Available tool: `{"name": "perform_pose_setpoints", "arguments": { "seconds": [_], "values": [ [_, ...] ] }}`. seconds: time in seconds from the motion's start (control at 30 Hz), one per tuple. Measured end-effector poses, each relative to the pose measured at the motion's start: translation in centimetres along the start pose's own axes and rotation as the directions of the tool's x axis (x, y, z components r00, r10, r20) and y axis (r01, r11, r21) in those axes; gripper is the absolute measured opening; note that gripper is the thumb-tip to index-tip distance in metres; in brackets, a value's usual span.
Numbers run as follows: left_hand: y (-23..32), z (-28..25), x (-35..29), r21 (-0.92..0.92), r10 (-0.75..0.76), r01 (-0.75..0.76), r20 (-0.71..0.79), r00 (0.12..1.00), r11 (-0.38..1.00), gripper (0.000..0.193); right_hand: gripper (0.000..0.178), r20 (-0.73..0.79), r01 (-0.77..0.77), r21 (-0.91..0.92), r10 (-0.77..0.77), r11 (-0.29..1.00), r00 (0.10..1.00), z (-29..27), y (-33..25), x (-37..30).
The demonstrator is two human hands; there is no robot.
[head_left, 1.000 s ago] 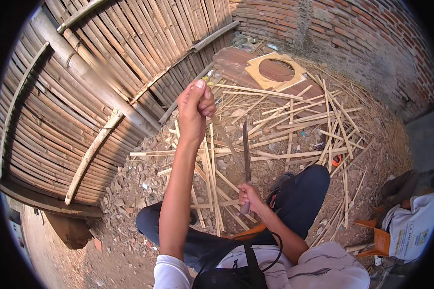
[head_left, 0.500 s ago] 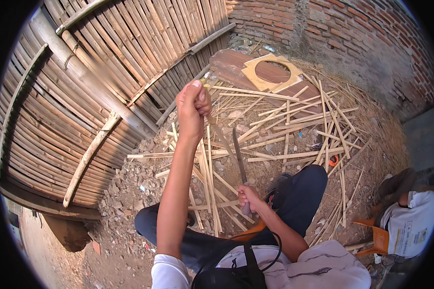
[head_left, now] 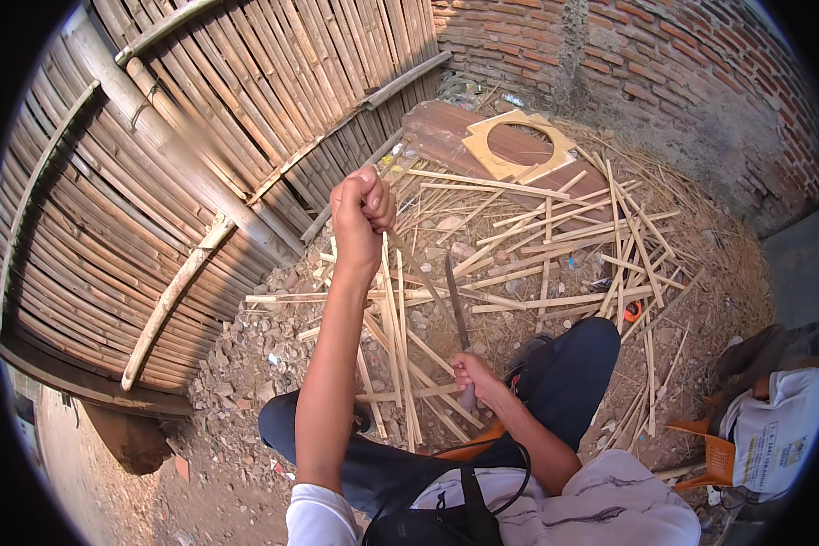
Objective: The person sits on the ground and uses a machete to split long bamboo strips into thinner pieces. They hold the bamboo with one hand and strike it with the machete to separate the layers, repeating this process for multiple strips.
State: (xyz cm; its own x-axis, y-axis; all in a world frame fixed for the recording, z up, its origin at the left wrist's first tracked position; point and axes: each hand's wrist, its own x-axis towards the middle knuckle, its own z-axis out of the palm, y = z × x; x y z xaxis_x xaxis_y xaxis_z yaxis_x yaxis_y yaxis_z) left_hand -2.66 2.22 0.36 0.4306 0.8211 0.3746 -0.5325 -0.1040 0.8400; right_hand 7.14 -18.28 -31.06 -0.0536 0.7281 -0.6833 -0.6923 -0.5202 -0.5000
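My left hand [head_left: 364, 217] is raised at the middle, its fingers closed round a thin bamboo strip [head_left: 421, 276]. The strip slants down from the fist toward my right side, and a short end pokes out above the hand. Lower, in front of my lap, my right hand [head_left: 476, 376] grips the handle of a long-bladed knife [head_left: 457, 305]. Its dark blade points up and away from me, and the strip's lower part runs close beside it. Whether blade and strip touch I cannot tell.
Many pale bamboo strips [head_left: 555, 244] lie crisscrossed on the stony ground. Beyond them a yellowish board with a round hole [head_left: 482, 150] rests on a brown panel [head_left: 437, 127]. A bamboo wall [head_left: 273, 82] stands left, a brick wall [head_left: 664, 82] behind, an orange chair [head_left: 717, 455] with white cloth right.
My left hand has turned slightly at the wrist and sits a little lower in the picture, still holding the strip. The view has shifted slightly; the right hand keeps its grip.
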Motion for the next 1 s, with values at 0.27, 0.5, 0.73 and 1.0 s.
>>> {"name": "perform_pose_setpoints", "arguments": {
  "seconds": [0.27, 0.5, 0.73, 1.0],
  "values": [
    [0.3, -0.2, -0.6, -0.020, -0.028, 0.029, 0.025, 0.999, 0.999, 0.036, 0.019, 0.083, 0.359, 0.014, -0.359, 0.933, 0.930, 4.5, -3.1, -3.8],
    [0.3, -0.5, -0.7, -0.095, -0.036, 0.042, 0.063, 0.997, 0.995, 0.037, 0.022, 0.000, 0.021, 0.011, -0.021, 1.000, 1.000, -1.1, 2.2, 0.2],
    [0.0, -1.0, -0.6, -0.072, -0.063, 0.070, 0.098, 0.993, 0.995, 0.037, 0.019, -0.006, 0.373, -0.077, -0.375, 0.925, 0.927, 3.9, -3.3, -4.0],
    [-0.4, 0.6, -0.3, -0.096, -0.034, 0.045, 0.108, 0.994, 0.994, 0.036, 0.023, -0.081, 0.099, -0.012, -0.099, 0.995, 0.992, -0.7, 4.9, 1.6]
  ]
}}
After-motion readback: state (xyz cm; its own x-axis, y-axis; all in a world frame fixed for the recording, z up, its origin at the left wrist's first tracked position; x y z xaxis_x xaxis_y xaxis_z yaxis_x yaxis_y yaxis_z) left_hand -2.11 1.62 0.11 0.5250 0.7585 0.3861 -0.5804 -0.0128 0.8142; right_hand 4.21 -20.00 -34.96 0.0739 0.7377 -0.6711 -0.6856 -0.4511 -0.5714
